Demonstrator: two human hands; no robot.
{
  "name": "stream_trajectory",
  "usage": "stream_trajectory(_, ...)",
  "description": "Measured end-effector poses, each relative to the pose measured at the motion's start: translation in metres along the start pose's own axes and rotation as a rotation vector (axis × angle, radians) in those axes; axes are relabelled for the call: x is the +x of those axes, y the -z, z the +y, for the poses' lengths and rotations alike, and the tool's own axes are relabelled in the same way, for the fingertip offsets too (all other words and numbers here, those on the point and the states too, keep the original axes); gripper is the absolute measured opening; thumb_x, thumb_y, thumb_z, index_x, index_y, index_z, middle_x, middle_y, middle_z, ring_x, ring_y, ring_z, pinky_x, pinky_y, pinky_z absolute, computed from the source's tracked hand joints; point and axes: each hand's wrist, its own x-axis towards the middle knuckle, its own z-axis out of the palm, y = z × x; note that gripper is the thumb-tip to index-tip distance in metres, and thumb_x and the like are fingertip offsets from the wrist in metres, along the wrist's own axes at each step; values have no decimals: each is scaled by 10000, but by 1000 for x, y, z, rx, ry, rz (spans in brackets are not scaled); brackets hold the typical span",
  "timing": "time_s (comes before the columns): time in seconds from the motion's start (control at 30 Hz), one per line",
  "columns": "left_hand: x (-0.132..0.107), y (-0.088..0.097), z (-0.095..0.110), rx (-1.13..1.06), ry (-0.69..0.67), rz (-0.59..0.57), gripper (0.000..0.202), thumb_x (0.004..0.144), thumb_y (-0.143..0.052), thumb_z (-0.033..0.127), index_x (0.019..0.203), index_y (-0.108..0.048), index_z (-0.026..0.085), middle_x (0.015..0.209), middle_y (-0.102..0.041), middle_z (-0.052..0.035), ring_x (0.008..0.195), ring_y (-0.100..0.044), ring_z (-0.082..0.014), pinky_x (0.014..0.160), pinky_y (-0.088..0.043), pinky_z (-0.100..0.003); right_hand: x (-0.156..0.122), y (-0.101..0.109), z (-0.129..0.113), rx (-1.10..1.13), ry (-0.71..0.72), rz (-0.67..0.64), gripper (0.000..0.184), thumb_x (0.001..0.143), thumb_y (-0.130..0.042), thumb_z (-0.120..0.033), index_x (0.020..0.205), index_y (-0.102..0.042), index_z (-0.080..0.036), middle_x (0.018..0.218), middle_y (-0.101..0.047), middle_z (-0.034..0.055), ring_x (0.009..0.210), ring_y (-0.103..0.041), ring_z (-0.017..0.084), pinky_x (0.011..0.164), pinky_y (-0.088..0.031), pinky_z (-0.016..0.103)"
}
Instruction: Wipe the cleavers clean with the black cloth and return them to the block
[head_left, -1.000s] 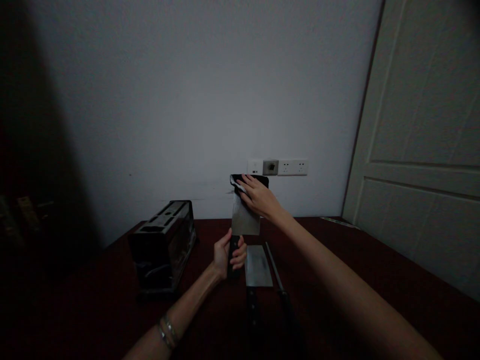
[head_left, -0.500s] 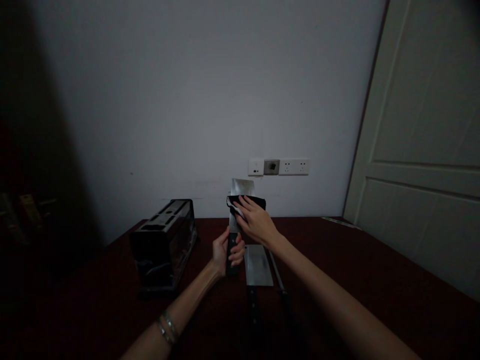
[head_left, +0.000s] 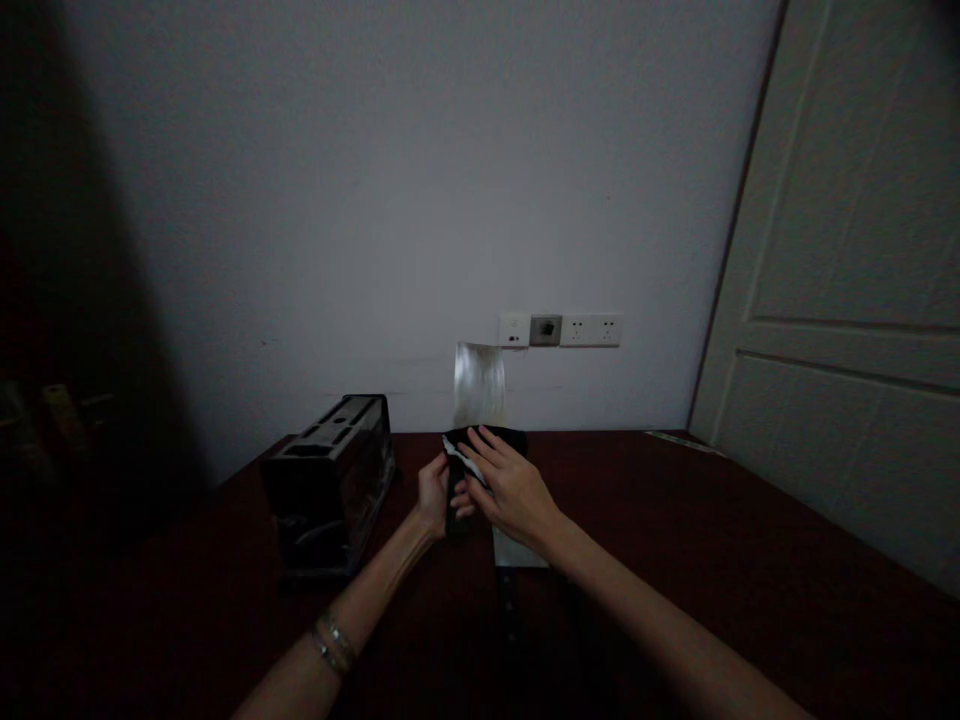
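My left hand (head_left: 435,492) grips the black handle of a cleaver (head_left: 480,384) and holds it upright, its broad steel blade rising in front of the wall. My right hand (head_left: 510,488) presses a dark cloth (head_left: 487,440) with a white streak round the base of the blade, just above my left hand. A second cleaver (head_left: 517,552) lies flat on the dark red table (head_left: 750,560) under my right wrist, mostly hidden by it.
A black knife block (head_left: 326,485) lies on its side at the left of the table. White wall sockets (head_left: 561,329) sit on the wall behind. A pale door (head_left: 855,300) stands at the right. The left side of the room is dark.
My right hand has slid the cloth down the blade from its top edge to its base, uncovering the steel. The left hand keeps its grip on the handle.
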Motion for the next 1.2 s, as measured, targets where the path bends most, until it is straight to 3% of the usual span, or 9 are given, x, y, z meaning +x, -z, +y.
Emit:
stream_trajectory(0.1, -1, -6, -2, 39, -40, -89, 406, 788, -367, 495, 576, -425, 154, 414, -316, 54, 273, -230, -43, 262, -200, -153, 9, 4, 7, -23, -12, 31, 438, 824, -428, -233, 1255, -453, -158, 1342, -394, 82, 1272, -276, 219, 1012, -318, 429)
stream_trajectory(0.3, -7, -20, -9, 26, 9, -311, 431, 833, -286, 515, 628, -419, 160, 441, -279, 62, 299, -174, -35, 270, -184, -142, 46, 21, 34, -75, -68, 95, 413, 844, -395, -240, 1233, -479, -130, 1327, -412, 102, 1271, -279, 214, 1031, -283, 412)
stream_trajectory(0.6, -11, -30, -22, 32, 45, -356, 466, 838, -250, 527, 628, -437, 155, 440, -272, 59, 303, -166, -36, 266, -192, -146, 89, 48, 69, -162, -132, 168, 426, 852, -373, -253, 1231, -480, -91, 1286, -456, 134, 1222, -363, 229, 1017, -291, 388)
stream_trajectory(0.87, -13, -34, -23, 40, 60, -350, 459, 837, -253, 526, 622, -422, 157, 441, -269, 60, 301, -165, -36, 266, -187, -147, 74, 49, 62, -180, -125, 144, 446, 859, -359, -260, 1271, -428, -104, 1353, -365, 131, 1276, -263, 235, 1026, -251, 441)
stream_trajectory(1.2, -9, -26, -12, 21, 16, -241, 453, 828, -288, 522, 613, -435, 152, 423, -294, 58, 287, -186, -37, 261, -194, -150, 29, 23, 21, -98, -65, 44, 424, 848, -386, -249, 1244, -466, -123, 1326, -413, 108, 1268, -285, 213, 1021, -299, 400)
